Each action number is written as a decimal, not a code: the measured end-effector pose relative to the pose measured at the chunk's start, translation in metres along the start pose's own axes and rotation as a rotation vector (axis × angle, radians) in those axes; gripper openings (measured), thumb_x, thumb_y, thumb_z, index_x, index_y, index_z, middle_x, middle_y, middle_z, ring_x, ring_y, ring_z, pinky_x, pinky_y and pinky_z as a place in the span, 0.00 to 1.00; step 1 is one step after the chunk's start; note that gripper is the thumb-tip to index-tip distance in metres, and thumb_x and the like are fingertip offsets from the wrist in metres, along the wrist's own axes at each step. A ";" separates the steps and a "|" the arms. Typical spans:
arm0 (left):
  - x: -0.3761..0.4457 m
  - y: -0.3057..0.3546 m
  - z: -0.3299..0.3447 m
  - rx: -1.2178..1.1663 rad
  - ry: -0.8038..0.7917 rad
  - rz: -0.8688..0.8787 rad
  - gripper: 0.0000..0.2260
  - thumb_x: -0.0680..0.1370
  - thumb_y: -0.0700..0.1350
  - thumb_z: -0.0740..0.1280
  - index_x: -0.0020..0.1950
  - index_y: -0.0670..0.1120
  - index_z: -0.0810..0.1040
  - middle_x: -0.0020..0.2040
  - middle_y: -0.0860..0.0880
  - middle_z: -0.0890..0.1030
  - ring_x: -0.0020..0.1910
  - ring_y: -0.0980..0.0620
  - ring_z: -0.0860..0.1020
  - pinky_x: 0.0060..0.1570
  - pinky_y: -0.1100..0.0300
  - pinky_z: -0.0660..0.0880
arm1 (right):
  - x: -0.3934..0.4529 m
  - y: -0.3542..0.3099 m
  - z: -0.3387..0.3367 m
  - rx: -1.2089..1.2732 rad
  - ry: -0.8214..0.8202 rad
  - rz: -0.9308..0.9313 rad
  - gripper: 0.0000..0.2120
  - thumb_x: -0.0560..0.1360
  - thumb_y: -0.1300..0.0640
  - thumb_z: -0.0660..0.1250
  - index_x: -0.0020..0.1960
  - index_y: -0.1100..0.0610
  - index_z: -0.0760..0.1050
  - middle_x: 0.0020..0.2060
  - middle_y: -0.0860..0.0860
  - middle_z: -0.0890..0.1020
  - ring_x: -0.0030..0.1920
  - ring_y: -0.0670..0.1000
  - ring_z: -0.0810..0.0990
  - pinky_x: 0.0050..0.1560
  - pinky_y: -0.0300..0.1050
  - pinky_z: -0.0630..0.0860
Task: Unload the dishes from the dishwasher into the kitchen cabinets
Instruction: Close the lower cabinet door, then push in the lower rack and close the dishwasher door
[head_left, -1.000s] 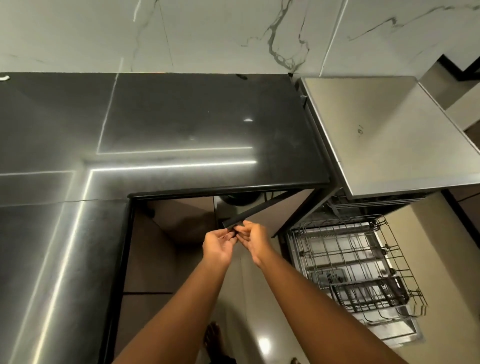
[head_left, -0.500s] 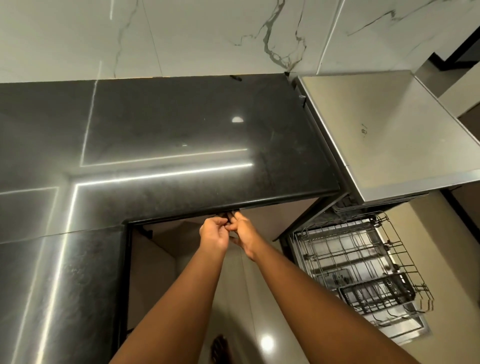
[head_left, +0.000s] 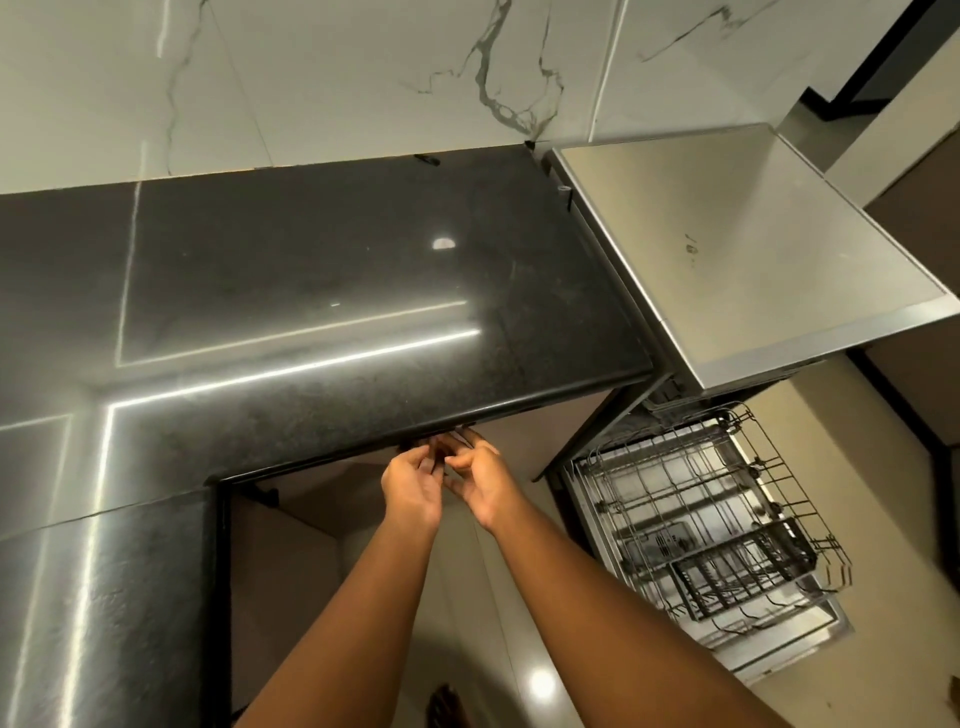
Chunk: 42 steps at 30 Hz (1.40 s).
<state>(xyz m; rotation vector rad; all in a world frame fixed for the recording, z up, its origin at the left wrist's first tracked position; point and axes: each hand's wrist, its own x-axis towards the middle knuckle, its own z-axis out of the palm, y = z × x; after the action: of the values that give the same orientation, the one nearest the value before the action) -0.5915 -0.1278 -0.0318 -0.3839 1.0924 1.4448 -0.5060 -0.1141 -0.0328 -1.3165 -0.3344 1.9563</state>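
Both my hands reach under the front edge of the black countertop (head_left: 322, 291). My left hand (head_left: 411, 486) and my right hand (head_left: 480, 478) are side by side, fingers stretched toward the top edges of the beige cabinet doors (head_left: 530, 428), which sit almost flush under the counter. Neither hand holds a dish. At the right the dishwasher (head_left: 737, 249) is open, its lower wire rack (head_left: 691, 499) pulled out. I see no dishes in the rack, only a dark cutlery basket (head_left: 743, 564).
A marble wall (head_left: 363, 73) backs the counter. The L-shaped counter runs down the left side over more beige cabinet fronts (head_left: 280, 571). The open dishwasher door (head_left: 779, 660) juts out over the glossy floor (head_left: 519, 649). My bare foot (head_left: 447, 706) is below.
The cabinet doors swung from open to nearly closed under the counter edge. My hands moved up and forward with them, and their pinch on the door edges has loosened into stretched fingers.
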 end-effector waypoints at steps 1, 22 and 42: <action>-0.004 -0.005 0.000 -0.014 -0.003 -0.002 0.15 0.79 0.32 0.57 0.65 0.35 0.72 0.59 0.38 0.78 0.62 0.42 0.77 0.70 0.50 0.69 | -0.003 0.000 -0.003 -0.003 0.021 -0.001 0.28 0.74 0.76 0.53 0.69 0.59 0.71 0.63 0.58 0.80 0.64 0.56 0.78 0.66 0.56 0.72; -0.162 -0.193 0.035 0.625 -0.299 -0.238 0.16 0.80 0.51 0.63 0.66 0.47 0.73 0.67 0.44 0.76 0.68 0.46 0.73 0.68 0.48 0.70 | -0.206 -0.066 -0.227 -0.330 0.290 -0.219 0.25 0.81 0.41 0.58 0.71 0.55 0.71 0.63 0.56 0.78 0.61 0.55 0.78 0.61 0.57 0.76; -0.351 -0.485 0.042 1.215 -0.536 -0.199 0.07 0.79 0.50 0.67 0.55 0.49 0.75 0.64 0.42 0.77 0.61 0.43 0.77 0.52 0.49 0.79 | -0.443 -0.108 -0.543 -0.490 0.381 -0.338 0.15 0.80 0.40 0.59 0.61 0.47 0.73 0.58 0.53 0.77 0.54 0.55 0.79 0.41 0.45 0.78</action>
<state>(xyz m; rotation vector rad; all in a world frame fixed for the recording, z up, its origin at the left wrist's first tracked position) -0.0590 -0.3844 0.0721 0.7027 1.2189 0.4579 0.1062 -0.4487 0.0953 -1.7693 -0.8221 1.3499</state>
